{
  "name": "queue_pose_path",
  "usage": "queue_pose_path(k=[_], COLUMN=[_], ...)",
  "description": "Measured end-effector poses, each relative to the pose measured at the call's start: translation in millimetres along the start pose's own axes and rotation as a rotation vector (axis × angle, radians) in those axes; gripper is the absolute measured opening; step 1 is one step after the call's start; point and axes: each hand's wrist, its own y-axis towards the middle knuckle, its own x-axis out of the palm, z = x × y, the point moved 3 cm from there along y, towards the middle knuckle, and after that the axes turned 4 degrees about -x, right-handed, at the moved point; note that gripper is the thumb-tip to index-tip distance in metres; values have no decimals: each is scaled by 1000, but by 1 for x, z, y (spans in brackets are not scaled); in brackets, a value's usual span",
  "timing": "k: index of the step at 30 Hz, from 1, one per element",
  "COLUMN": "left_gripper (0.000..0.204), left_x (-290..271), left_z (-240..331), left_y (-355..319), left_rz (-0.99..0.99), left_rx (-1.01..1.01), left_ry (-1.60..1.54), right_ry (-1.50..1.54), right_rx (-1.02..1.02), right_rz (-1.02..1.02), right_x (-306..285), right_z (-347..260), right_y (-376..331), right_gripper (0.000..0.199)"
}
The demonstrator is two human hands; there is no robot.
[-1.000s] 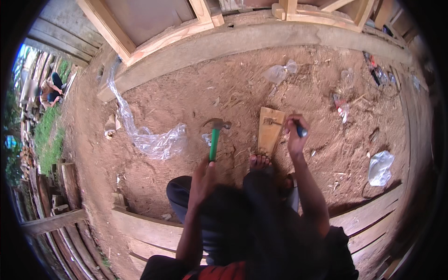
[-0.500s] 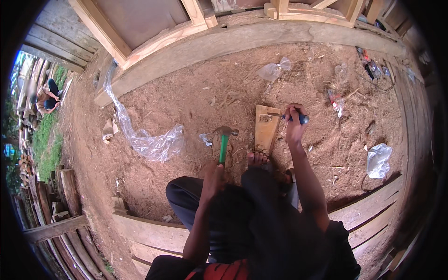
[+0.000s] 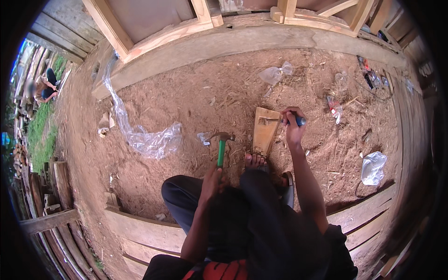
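Claw hammer (image 3: 221, 150) sat gripped in left hand (image 3: 212, 183); right hand (image 3: 293, 125) clenched chisel (image 3: 301, 121) over wooden board (image 3: 265, 137), just right of frame centre. I judged clean paring needed low angle, toes (image 3: 255, 161) bracing board.

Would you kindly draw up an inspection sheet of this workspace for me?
Surface: reddish-brown dirt ground, strewn with wood shavings.
Job's things: green-handled metal claw hammer; blue-handled metal tool, its far end over a flat tan wooden board, contact unclear.
Clutter: long crumpled clear plastic sheet, clear plastic bag, crumpled white plastic bag.
Hands: left hand grips the hammer; right hand grips the blue-handled tool.
Cables: thin dark cord-like loop toward the right, kind unclear.
Surroundings: pale wooden frames beyond the ground; brown logs and a crouched or seated co-worker at left.
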Motion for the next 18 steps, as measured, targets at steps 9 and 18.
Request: queue_pose_path(k=[9,18], left_gripper=[45,28], left_x=[-4,10], left_z=[-3,7], left_y=[10,11], left_rz=[36,-2], left_rx=[-10,75], left_ry=[71,205], right_ry=[148,9], right_rx=[47,-34], right_rz=[48,101], right_x=[5,-6], right_z=[-6,-18], right_y=[-20,-11], right_gripper=[11,11])
